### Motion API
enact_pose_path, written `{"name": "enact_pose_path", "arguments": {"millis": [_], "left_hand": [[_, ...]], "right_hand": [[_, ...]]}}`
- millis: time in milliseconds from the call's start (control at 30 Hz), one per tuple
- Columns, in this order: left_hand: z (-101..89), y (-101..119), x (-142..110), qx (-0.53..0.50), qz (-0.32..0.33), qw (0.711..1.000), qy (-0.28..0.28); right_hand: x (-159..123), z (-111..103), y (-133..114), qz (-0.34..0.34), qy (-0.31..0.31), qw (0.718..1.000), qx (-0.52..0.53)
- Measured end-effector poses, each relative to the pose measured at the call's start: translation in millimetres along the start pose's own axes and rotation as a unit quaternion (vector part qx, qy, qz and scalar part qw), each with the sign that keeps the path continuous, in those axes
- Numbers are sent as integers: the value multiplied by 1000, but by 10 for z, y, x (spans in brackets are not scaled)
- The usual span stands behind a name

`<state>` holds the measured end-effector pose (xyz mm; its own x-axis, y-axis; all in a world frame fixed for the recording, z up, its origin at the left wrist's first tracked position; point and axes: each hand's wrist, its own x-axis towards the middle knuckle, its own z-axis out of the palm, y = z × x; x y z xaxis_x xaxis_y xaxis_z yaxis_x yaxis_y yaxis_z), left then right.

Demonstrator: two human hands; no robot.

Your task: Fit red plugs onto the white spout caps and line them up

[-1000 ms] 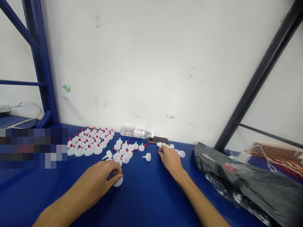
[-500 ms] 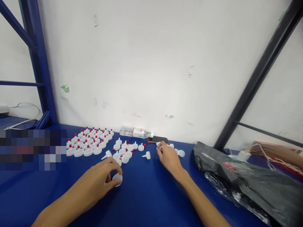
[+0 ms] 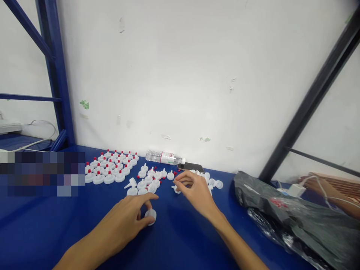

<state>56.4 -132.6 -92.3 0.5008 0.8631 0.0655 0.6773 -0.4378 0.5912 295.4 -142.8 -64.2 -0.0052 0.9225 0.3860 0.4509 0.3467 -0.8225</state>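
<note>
My left hand (image 3: 128,218) is closed round a white nozzle cap (image 3: 150,216) that rests on the blue table (image 3: 174,240). My right hand (image 3: 194,191) hovers beside the loose white caps (image 3: 147,180), thumb and forefinger pinched on something too small to make out. Small red tips (image 3: 173,173) lie scattered among the loose caps. Rows of white caps with red tips (image 3: 111,167) stand at the back left.
A clear water bottle (image 3: 164,157) and a dark phone (image 3: 193,167) lie against the white wall. A crumpled black plastic bag (image 3: 292,213) covers the table's right side. Another person's hand (image 3: 323,186) shows at the far right. Blue shelf posts (image 3: 57,75) stand at the left.
My right hand has drawn back left from the caps near the phone, fingers now pinched. My left hand and its cap have shifted slightly right.
</note>
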Motion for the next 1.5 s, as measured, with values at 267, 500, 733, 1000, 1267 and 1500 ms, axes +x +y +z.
{"name": "enact_pose_path", "arguments": {"millis": [267, 500, 733, 1000, 1267, 1500], "left_hand": [[-27, 49, 15, 6, 1, 1000, -5], [-61, 86, 2, 2, 39, 997, 72], [-124, 210, -41, -38, 83, 987, 130], [-114, 232, -69, -5, 86, 988, 127], [-34, 86, -31, 92, 114, 979, 145], [-98, 67, -21, 103, 104, 966, 212]], "right_hand": [[-94, 109, -125, 14, -126, 990, 60], [-95, 109, -76, 69, -207, 959, 180], [-131, 118, -139, 77, -262, 935, 225], [-145, 105, -136, 82, -284, 935, 198], [-144, 100, -115, 82, -286, 936, 186], [-156, 129, -194, 88, -295, 932, 194]]}}
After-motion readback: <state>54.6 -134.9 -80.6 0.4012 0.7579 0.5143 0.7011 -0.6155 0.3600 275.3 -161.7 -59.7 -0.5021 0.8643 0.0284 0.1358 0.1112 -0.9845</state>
